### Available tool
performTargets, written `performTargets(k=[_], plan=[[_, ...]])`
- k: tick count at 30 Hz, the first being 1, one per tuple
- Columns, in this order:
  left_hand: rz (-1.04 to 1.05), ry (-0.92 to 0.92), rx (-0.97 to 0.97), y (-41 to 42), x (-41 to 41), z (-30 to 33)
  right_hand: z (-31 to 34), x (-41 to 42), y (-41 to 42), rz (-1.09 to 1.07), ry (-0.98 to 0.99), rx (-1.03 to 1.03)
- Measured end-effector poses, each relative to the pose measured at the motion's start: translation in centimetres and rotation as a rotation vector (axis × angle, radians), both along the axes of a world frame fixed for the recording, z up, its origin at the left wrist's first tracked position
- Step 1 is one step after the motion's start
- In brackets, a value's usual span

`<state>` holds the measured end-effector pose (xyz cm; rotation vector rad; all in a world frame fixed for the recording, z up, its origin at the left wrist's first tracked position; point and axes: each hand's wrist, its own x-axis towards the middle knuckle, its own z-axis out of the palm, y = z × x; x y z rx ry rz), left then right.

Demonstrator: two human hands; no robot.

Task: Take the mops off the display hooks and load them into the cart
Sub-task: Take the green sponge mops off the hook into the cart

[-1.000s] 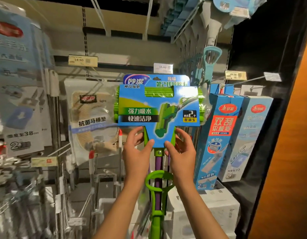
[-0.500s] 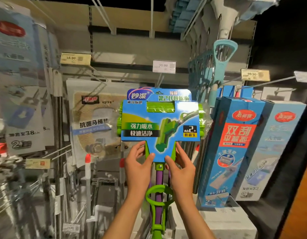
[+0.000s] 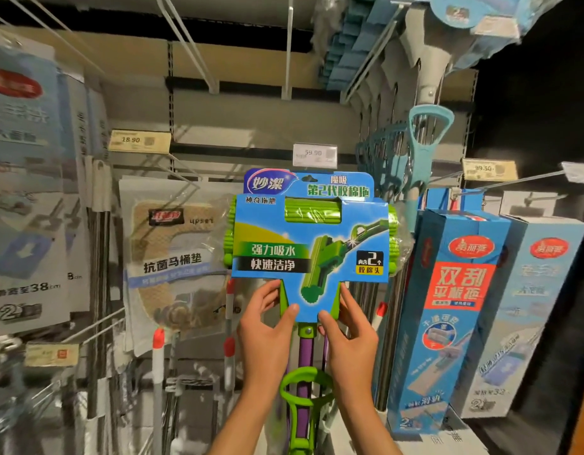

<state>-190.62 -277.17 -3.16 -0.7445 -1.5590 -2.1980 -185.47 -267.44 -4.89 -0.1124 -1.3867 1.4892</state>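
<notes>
A single head-worn wide-angle view faces forward, slightly upward, close to the display rack (image 3: 251,126), with both forearms entering from the bottom edge.

I see a display rack (image 3: 251,113) with beige back panels, dark horizontal rails and wire hooks (image 3: 189,44). Hanging items: grey-blue packs (image 3: 24,192) at the left edge; a toilet-seat pad pack (image 3: 175,257) left of centre; the green sponge mop (image 3: 310,238) at centre; teal-handled mops (image 3: 425,139) at upper right. Two blue boxes (image 3: 455,310) stand at the right edge — on white cartons (image 3: 441,441). Price tags (image 3: 314,155) sit on the rails.
</notes>
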Motion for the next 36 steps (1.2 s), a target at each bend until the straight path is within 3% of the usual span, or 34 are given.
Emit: performTargets(k=[36], plan=[[-0.001,-0.058,-0.023,4.4,-4.7,1.2,1.3,-4.7,4.4,0.057,-0.05,-0.003]])
